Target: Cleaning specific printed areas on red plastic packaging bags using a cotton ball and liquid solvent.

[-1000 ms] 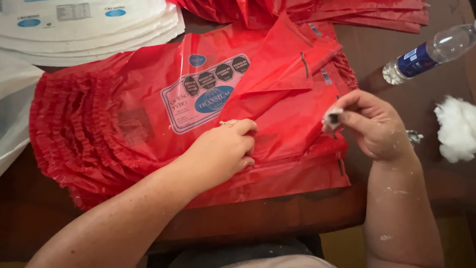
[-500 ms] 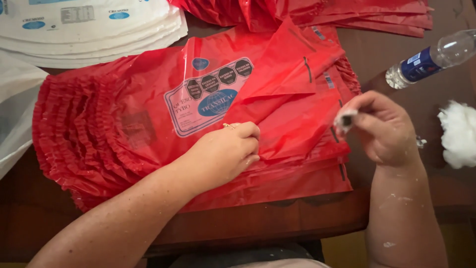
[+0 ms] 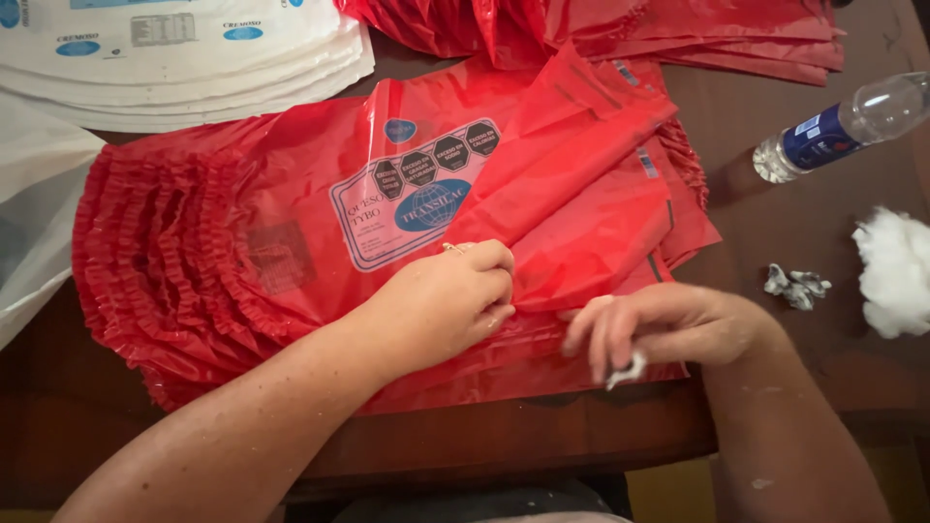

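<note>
A thick stack of red plastic bags (image 3: 242, 223) with a printed label lies on the dark wooden table (image 3: 542, 436). My left hand (image 3: 441, 305) rests in a loose fist on the stack, pinching the top bag near its folded-over corner (image 3: 591, 184). My right hand (image 3: 668, 324) hovers palm down over the stack's near right edge. It holds a small wad of white cotton (image 3: 628, 370) between its fingers.
A pile of white printed bags (image 3: 184, 58) lies at the far left. More red bags (image 3: 630, 29) lie at the back. A plastic bottle (image 3: 843, 126) lies on its side at the right, near a cotton tuft (image 3: 896, 271) and a crumpled grey scrap (image 3: 796, 286).
My right hand has come down from beside the stack to its near edge, turning palm down with the cotton wad. My left hand has stayed on the stack.
</note>
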